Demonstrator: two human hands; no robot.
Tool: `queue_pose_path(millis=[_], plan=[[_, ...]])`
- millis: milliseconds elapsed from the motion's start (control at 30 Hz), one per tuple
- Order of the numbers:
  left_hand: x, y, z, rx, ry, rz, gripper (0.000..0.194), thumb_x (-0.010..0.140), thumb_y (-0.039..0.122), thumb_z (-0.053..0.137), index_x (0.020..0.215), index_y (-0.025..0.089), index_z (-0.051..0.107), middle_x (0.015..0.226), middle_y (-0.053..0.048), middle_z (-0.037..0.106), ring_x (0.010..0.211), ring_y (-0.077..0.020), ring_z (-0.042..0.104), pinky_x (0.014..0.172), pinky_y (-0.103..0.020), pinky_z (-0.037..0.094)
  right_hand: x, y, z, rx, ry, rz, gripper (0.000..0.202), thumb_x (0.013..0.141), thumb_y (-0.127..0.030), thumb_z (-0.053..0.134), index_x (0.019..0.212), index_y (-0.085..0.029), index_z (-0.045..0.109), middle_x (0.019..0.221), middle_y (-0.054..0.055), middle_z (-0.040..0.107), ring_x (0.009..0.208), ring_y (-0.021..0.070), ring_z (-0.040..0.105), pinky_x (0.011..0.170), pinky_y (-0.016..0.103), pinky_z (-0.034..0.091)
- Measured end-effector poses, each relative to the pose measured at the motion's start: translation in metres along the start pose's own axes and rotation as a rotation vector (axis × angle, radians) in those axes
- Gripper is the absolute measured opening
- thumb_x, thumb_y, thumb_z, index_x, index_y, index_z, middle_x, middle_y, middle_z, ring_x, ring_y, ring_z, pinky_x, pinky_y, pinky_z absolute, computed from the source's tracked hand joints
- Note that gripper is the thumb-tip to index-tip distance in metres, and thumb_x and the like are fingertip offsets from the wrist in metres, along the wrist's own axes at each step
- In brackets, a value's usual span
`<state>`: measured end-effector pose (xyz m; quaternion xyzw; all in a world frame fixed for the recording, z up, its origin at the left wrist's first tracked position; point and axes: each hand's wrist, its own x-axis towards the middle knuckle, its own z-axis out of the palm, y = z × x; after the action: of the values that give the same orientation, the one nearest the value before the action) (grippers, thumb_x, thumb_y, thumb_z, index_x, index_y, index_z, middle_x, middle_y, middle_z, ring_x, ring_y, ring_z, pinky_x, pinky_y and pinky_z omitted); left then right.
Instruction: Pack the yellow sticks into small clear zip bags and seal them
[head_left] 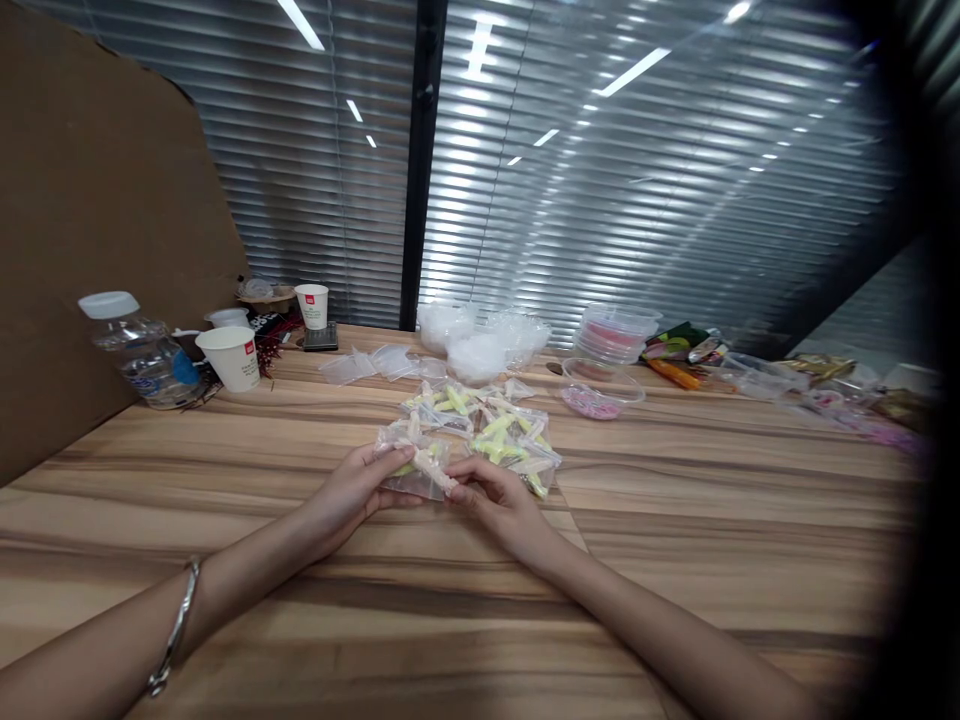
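Note:
My left hand (367,487) grips a small clear plastic bag (415,482) from its left side, thumb on top. Inside or over the bag lie pale cream and yellow-green pieces too small to name. A pale, bumpy strip (433,467) slants across the bag toward the right. At its lower right end, my right hand (495,502) pinches with thumb and fingertips. Whether that strip lies within the bag or on it, I cannot tell. Just beyond my hands, several similar filled bags (511,440) lie in a loose pile on the table.
Flat clear bags (375,363) lie behind the pile, beside bundles of whitish plastic (480,352). Round clear tubs (611,335) and a dish of pink bits (596,400) stand to the right. Paper cups (231,358) and a clear bottle (142,350) are on the left, near a cardboard panel (105,200).

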<state>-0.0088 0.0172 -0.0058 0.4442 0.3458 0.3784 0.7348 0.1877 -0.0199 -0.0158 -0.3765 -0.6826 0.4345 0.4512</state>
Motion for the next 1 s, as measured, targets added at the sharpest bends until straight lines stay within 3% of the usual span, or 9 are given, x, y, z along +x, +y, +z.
queue_pose_path(millis=[567,733,1000], plan=[[-0.0016,-0.0063,-0.0027,0.089,-0.144,-0.027,0.033,0.077,0.037,0.064,0.098,0.012,0.064,0.097,-0.013,0.069,0.085,-0.022,0.065,0.078,-0.033,0.051,-0.0006,-0.003,-0.0016,-0.175,-0.017,-0.022,0.013,0.084,-0.029,0.056,0.084,-0.021,0.067,0.082,0.001,0.067,0.078,0.016,0.059,0.074,0.026,0.044],[-0.0041,-0.004,-0.0011,0.11,-0.154,-0.052,0.031,0.079,0.038,0.061,0.095,0.011,0.063,0.086,-0.012,0.069,0.071,-0.0166,0.064,0.068,-0.027,0.051,-0.0005,-0.004,-0.0007,-0.157,-0.006,-0.01,0.014,0.083,-0.03,0.057,0.085,-0.021,0.067,0.079,0.001,0.065,0.074,0.0151,0.058,0.071,0.025,0.045],[-0.003,-0.0049,-0.0019,0.049,-0.149,-0.057,0.03,0.079,0.038,0.061,0.089,0.01,0.063,0.077,-0.009,0.067,0.056,-0.0106,0.057,0.054,-0.02,0.046,0.0,-0.005,-0.0013,-0.037,-0.132,0.011,0.027,0.089,-0.038,0.045,0.083,-0.02,0.065,0.076,0.003,0.063,0.075,0.0156,0.058,0.074,0.027,0.044]])
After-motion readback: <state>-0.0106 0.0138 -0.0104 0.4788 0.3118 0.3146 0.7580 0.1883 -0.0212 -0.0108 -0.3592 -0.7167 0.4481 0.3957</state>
